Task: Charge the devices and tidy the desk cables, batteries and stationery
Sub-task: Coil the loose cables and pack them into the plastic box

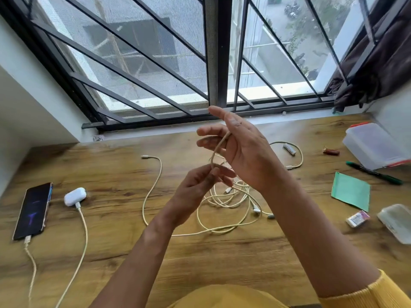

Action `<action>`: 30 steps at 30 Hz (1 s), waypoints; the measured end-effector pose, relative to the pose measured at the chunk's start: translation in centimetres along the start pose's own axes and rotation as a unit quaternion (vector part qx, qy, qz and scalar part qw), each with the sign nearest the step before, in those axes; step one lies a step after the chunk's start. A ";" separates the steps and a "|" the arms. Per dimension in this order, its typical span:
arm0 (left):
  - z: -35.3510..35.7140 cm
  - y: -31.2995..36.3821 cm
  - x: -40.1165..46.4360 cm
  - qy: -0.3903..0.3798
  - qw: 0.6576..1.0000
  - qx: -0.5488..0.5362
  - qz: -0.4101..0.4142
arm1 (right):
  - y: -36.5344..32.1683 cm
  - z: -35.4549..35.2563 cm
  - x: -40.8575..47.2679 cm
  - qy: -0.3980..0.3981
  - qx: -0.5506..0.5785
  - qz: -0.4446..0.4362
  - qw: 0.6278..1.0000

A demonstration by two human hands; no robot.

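Observation:
Above the desk's middle, my left hand (200, 187) pinches a cream cable (219, 147) that rises to my right hand (242, 152). That hand is raised with straight fingers, and the cable runs across its palm. A tangle of cream cables (229, 201) lies on the wooden desk (115, 178) under my hands. At the left a dark phone (33, 210) and a white earbud case (74, 196) each have a cable plugged in. To the right lie a battery (289, 149), a red-brown battery (331, 152), a green pen (373, 173) and an eraser (357, 218).
A clear plastic box with a red lid (373, 145) stands at the far right by the wall. A green paper pad (351, 191) and a clear lid (398, 223) lie near the right edge. A barred window (211, 63) runs behind the desk, with a dark curtain (378, 63) at right.

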State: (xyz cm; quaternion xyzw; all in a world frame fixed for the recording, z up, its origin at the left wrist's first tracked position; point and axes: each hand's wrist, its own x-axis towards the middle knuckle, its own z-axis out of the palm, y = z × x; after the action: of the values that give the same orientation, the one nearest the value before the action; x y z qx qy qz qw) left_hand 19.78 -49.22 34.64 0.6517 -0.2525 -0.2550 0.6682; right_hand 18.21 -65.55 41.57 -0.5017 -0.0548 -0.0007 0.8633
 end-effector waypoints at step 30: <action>-8.0 4.8 1.1 -0.093 0.889 0.441 -0.082 | -1.5 0.1 -1.9 -0.345 -0.351 0.224 0.841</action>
State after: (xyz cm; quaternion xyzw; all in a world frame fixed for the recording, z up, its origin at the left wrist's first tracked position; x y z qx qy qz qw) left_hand 26.06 -43.93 39.22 0.8711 -0.3455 -0.2301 0.2622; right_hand 16.25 -66.28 42.74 -0.7377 -0.2317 0.3465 0.5311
